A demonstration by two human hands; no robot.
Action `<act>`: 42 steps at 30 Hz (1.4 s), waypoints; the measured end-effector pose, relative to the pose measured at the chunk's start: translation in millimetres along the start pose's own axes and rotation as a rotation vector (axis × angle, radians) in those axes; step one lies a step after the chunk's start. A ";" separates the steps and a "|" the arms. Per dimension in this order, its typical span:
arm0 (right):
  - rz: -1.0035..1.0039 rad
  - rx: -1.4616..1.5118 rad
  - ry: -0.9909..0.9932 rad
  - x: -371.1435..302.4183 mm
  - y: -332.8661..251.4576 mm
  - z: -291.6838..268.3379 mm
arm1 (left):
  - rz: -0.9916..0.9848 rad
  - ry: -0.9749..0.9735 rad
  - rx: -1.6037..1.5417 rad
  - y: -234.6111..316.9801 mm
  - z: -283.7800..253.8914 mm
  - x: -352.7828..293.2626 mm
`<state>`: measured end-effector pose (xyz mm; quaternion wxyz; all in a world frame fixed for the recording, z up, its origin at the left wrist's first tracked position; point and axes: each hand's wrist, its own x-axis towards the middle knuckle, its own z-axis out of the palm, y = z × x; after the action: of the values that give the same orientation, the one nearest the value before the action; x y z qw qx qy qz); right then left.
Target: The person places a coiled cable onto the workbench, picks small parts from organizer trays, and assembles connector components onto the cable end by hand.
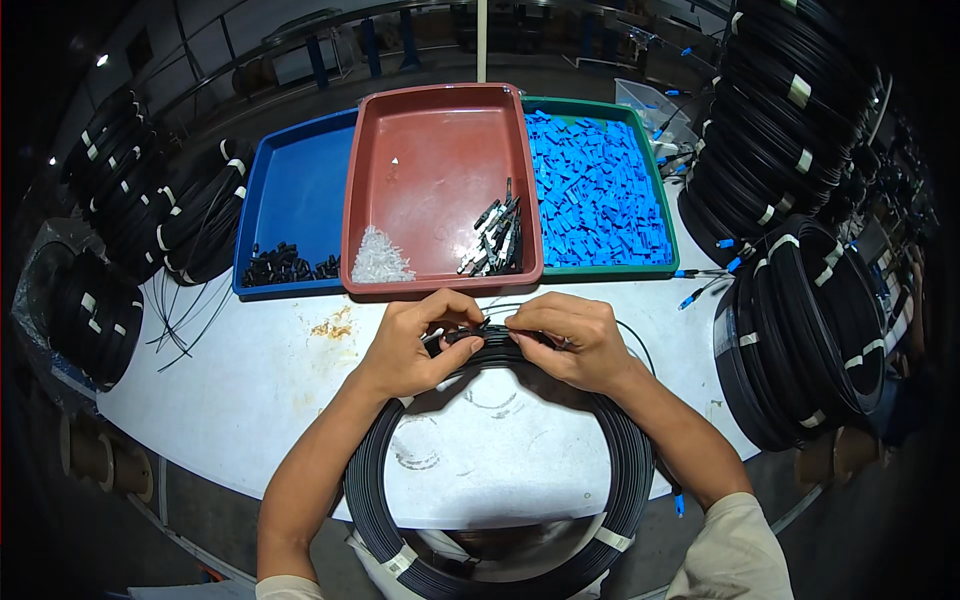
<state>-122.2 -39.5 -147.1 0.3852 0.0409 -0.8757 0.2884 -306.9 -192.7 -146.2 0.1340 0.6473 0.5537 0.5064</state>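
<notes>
A large coil of black cable (628, 470), bound with white tape bands, rests partly on the white table and hangs over its near edge. Over the coil's far side, my left hand (425, 340) is closed, thumb and fingers pinching a small black part (484, 324) whose exact kind I cannot make out. Close beside it, my right hand (575, 338) pinches a thin black cable between thumb and forefinger. The fingertips of both hands nearly meet and partly hide what they grip. A blue-tipped cable end (679, 505) dangles by the coil's right side.
Beyond my hands stand a blue tray (300, 180) with black caps, a red tray (440, 150) with clear sleeves and black connectors, and a green tray (655, 170) of blue connector housings. Stacked cable coils flank the table (240, 400), left (95, 320) and right (800, 340).
</notes>
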 end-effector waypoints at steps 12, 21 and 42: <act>-0.018 -0.013 -0.037 -0.1 3.0 -0.5 | 0.029 0.010 0.015 -1.1 1.4 1.0; -0.078 -0.063 -0.006 0.0 2.7 -0.2 | -0.031 -0.039 -0.001 -1.6 1.1 0.1; -0.241 -0.175 0.052 0.6 3.1 0.5 | 0.127 0.026 0.064 -2.4 3.2 -1.0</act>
<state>-123.9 -37.0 -148.4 0.4416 0.1044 -0.8759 0.1636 -305.6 -191.5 -149.9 0.0733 0.6785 0.5290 0.5044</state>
